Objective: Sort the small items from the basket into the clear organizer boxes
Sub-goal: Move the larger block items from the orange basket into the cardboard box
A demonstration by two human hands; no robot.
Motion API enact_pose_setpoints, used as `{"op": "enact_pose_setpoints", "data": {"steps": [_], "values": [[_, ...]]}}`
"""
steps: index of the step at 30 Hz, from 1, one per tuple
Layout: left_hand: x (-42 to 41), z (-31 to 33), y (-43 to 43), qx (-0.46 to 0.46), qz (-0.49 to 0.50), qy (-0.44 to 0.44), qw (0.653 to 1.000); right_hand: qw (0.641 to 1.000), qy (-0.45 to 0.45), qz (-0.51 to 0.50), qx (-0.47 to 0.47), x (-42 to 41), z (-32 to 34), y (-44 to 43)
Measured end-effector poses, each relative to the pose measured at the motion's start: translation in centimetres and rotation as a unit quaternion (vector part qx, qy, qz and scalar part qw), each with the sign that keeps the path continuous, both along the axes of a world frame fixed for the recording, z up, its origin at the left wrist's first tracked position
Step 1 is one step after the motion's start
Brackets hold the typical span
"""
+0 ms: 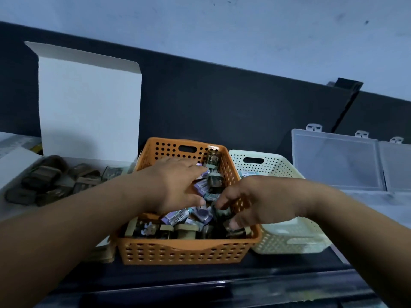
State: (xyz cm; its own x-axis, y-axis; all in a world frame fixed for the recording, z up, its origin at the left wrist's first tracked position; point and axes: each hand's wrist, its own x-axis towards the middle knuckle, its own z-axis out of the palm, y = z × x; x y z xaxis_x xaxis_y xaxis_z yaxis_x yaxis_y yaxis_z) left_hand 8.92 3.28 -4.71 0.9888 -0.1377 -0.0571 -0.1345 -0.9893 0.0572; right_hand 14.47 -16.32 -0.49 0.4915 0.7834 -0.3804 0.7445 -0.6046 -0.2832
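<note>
An orange perforated basket (pixel 178 252) stands in front of me, holding several small purple packets (pixel 201 187) and dark, clear-cased items (pixel 214 158). My left hand (pixel 175 185) lies flat over the items in the basket's middle, fingers stretched toward the far right corner. My right hand (pixel 246 201) reaches over the basket's right wall, and its curled fingers and thumb pinch a small dark item (pixel 222 215) near the front right. Clear organizer boxes (pixel 335 161) stand open at the right, their lids raised.
A cream perforated basket (pixel 287 238) sits directly right of the orange one. At the left, an open white cardboard box (pixel 89 103) holds several dark brown packets (pixel 44 181). A dark panel runs along the back, and a dark table edge lies in front.
</note>
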Motion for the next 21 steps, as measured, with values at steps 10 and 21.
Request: {"op": "enact_pose_setpoints", "data": {"steps": [10, 21], "values": [[0.8, -0.4, -1.2, -0.041, -0.007, 0.021, 0.999, 0.995, -0.091, -0.029, 0.038, 0.6, -1.0, -0.1], [3.1, -1.1, -4.7, -0.148, -0.029, 0.15, 0.977, 0.933, -0.109, -0.166, 0.299, 3.7, -1.5, -1.9]]}}
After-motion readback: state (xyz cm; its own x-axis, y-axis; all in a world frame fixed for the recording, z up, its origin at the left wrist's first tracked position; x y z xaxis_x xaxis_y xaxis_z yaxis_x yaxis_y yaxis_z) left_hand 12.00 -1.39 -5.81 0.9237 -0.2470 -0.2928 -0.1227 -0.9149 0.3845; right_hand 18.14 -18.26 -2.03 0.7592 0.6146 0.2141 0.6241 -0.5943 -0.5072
